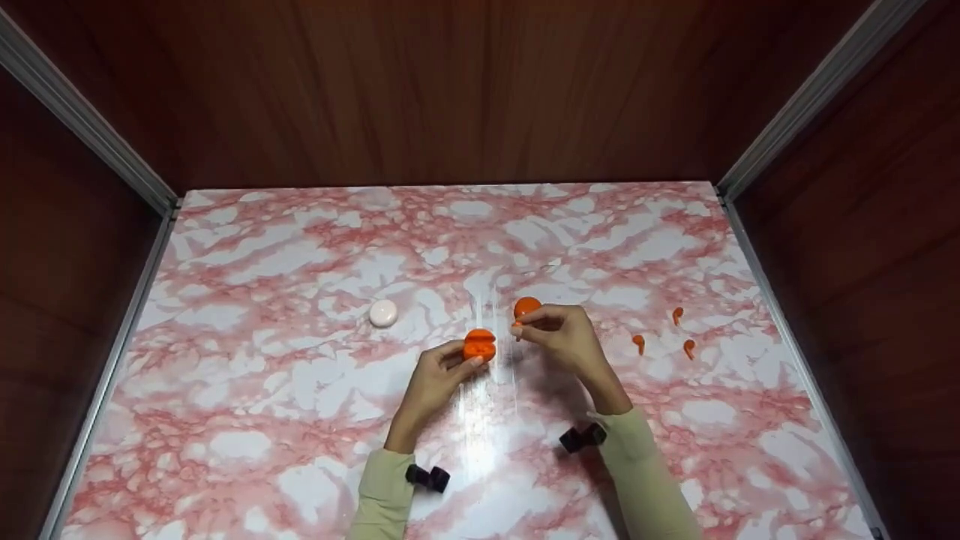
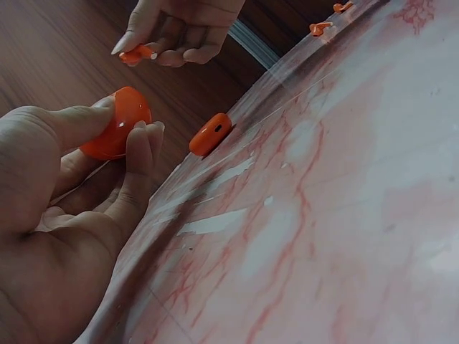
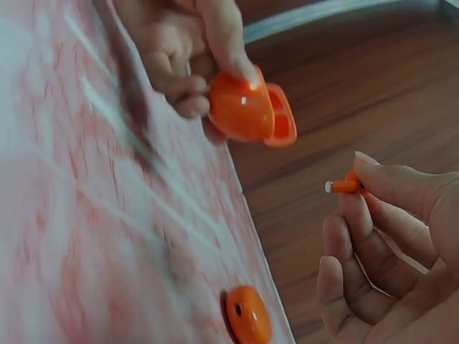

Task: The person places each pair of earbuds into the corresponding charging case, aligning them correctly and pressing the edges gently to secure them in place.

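Observation:
My left hand (image 1: 437,376) grips a round orange earbud case (image 1: 479,346) between thumb and fingers, above the table. Its lid stands open, as the hollows seen in the right wrist view (image 3: 281,123) show. To the right, my right hand (image 1: 568,343) pinches an orange earbud (image 3: 347,186) by thumb and forefinger, its pale-tipped stem pointing toward the held case but apart from it. A second orange case (image 2: 211,134), closed, lies on the table just beyond the right hand.
Three loose orange earbuds (image 1: 638,344) lie on the right of the marbled table (image 1: 300,435). A pale round case (image 1: 383,313) sits left of the hands. Dark wooden panels (image 1: 450,90) with metal edges enclose the back and sides.

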A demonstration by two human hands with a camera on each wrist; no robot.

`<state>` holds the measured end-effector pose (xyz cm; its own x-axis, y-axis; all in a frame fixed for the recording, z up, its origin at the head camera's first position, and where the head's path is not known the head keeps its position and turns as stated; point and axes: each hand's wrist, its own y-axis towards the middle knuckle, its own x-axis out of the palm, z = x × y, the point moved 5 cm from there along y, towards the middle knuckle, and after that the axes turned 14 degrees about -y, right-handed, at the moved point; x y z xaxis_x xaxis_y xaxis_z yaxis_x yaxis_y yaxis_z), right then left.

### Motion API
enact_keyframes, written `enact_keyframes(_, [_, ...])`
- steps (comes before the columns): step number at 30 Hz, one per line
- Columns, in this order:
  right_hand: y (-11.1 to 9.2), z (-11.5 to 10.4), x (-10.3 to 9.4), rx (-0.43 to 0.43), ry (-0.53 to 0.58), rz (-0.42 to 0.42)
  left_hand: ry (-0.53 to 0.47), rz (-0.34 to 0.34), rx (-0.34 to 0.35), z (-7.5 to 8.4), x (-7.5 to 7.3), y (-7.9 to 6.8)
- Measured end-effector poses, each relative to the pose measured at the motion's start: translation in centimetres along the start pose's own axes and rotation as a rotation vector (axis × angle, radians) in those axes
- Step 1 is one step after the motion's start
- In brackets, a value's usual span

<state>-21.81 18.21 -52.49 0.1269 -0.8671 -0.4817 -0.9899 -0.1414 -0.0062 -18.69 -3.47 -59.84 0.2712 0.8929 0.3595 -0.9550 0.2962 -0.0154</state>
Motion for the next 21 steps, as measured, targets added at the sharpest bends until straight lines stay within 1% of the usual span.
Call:
enact_keyframes(5, [-0.1, -0.8, 1.1, -0.020, 0.044, -0.025, 0.005, -0.009, 0.004, 0.0, -0.1, 0.0])
enact_keyframes(9, [-0.1, -1.3, 1.9, -0.040, 0.044, -0.039, 0.012, -0.015, 0.005, 0.0, -0.1, 0.0])
enact_keyframes(12, [-0.1, -1.5, 2.6, -0.050, 0.022, -0.056, 0.009, -0.012, 0.002, 0.0, -0.1, 0.0])
enact_keyframes(18, [-0.1, -1.9, 3.7, -0.030, -0.021, -0.082, -0.024, -0.019, 0.003, 0.1, 0.0, -0.1])
enact_keyframes(21, [-0.2, -2.1, 4.1, -0.035, -0.043, -0.083, -0.042, -0.022, 0.004, 0.0, 0.1, -0.1])
